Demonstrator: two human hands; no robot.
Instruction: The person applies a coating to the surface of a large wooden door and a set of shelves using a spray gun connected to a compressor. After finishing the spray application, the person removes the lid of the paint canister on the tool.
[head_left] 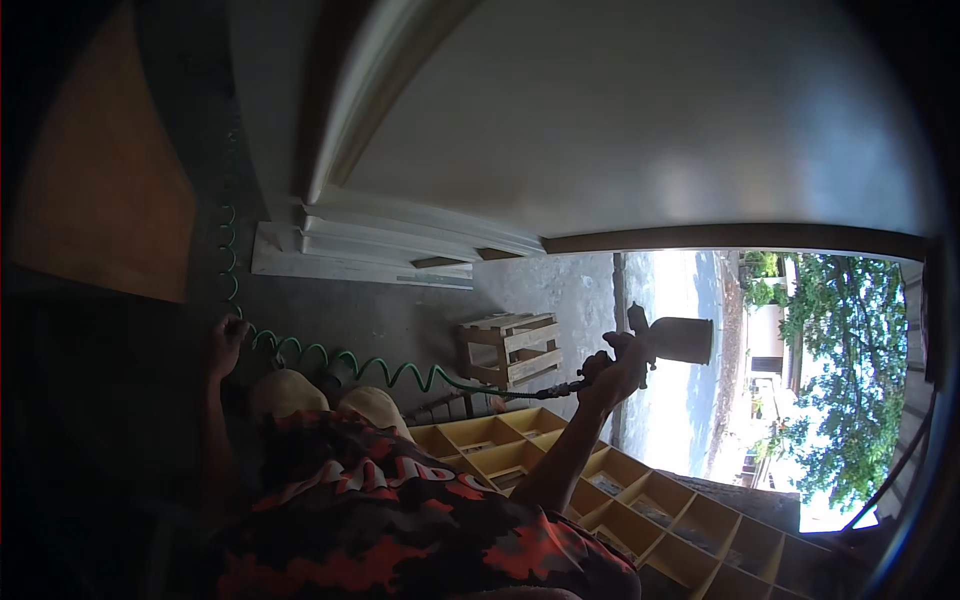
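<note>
My right hand [622,368] is wrapped round the handle of a spray gun, held out to the right. The gun's cup [684,340] points to the right, and its nozzle end faces the large smooth pale panel [640,130] ahead. From the handle a green coiled air hose [395,374] runs left, past my legs, to my left hand [229,342]. The fingers of that hand are closed round the hose at the left. Beyond it the coils continue up along the dim floor.
A small wooden slatted crate [510,348] stands on the concrete floor. Lower right is a yellowish wooden frame of open compartments [640,490]. A brown board [105,170] stands far left. White stepped boards [360,262] lie beside the panel. A bright opening shows trees [845,370].
</note>
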